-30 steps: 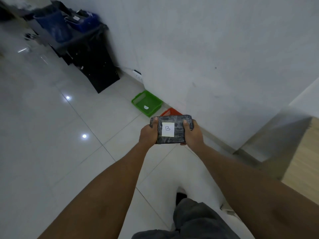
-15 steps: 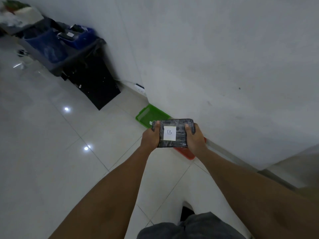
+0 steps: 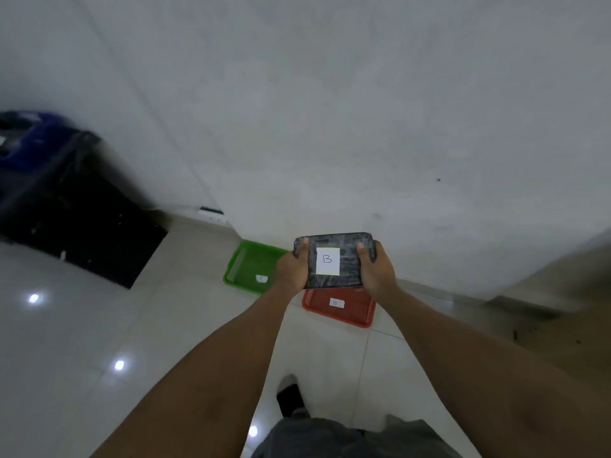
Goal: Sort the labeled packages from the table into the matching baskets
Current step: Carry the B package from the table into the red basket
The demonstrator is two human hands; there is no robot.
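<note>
I hold a dark grey wrapped package with a white label marked "B" out in front of me. My left hand grips its left end and my right hand grips its right end. Below the package, on the floor by the wall, lies a red basket with a white "B" label on it; the package hides its far part. Left of it lies a green basket with a small white label that I cannot read.
A white wall rises right behind the baskets. A black stand with blue bins is at the left. The floor is glossy white tile. My dark-socked foot is below the hands.
I have walked closer to the wall. The baskets have come nearer and the red one now shows below the package. Both hands still hold the package.
</note>
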